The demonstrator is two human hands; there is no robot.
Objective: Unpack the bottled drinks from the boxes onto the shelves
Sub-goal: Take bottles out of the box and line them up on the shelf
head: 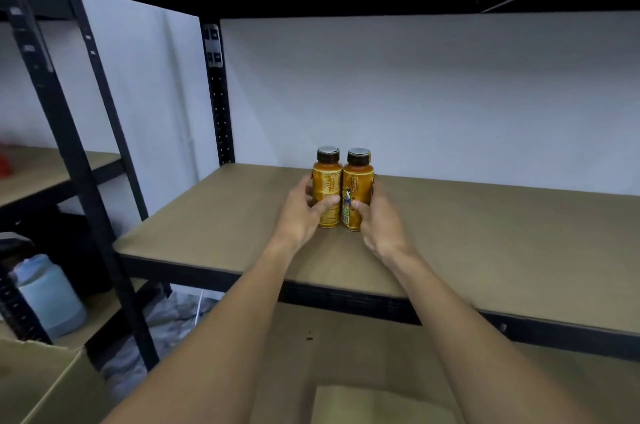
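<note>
Fingers of the left hand are wrapping round one amber plastic bottle with a black screw cap, thumb lying across its label. The right hand is clamping a second amber bottle of the same make in the same way. The two bottles are standing upright and touching side by side on the tan board shelf, roughly midway between its front and back edges and nearer its left end than its right. Their bases appear to be resting on the board, so I am judging the placing as all but done, with only the letting go outstanding.

As for the whole job, it is looking early: these are the only bottles showing on this shelf, and the board is running bare to the right edge. A brown cardboard box is sitting low under the forearms and another brown carton is filling the lower left corner (neither is showing its contents), so how many drinks are waiting I cannot tell. The underside of the shelf above is showing, but not its load.
</note>
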